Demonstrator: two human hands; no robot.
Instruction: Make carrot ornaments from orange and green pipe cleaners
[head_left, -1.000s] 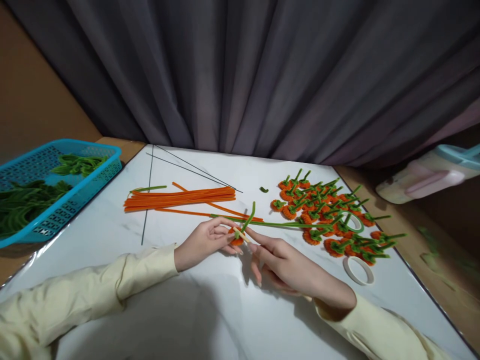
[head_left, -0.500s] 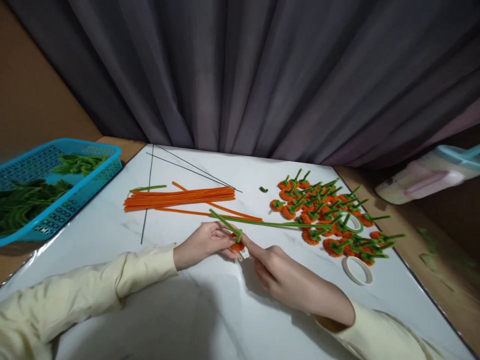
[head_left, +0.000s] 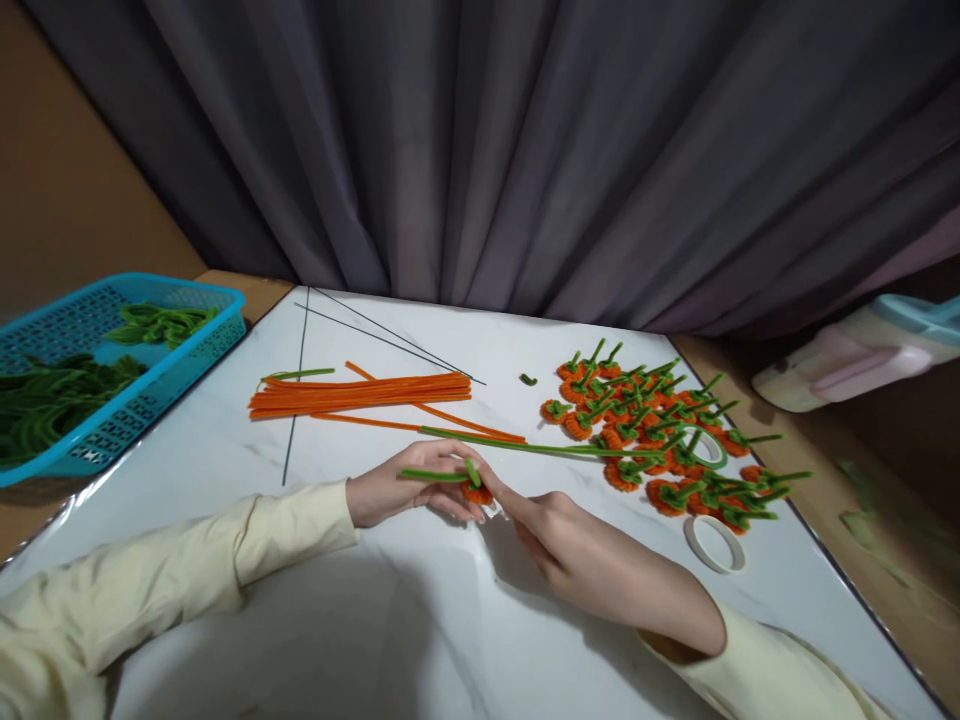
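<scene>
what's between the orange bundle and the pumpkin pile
Head view: one small green scrap lies on the white table between the orange bundle and the pumpkin pile.

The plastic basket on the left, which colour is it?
The basket is bright blue, with a lattice of small holes; seen best in the head view.

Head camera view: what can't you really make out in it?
The orange piece: mostly hidden by fingers of the left hand and right hand; its shape is unclear.
The blue basket: cut off by the left edge.
The pink container: blurred and cut off by the right edge.
The pile of orange pieces: too small and tangled to count.
</scene>
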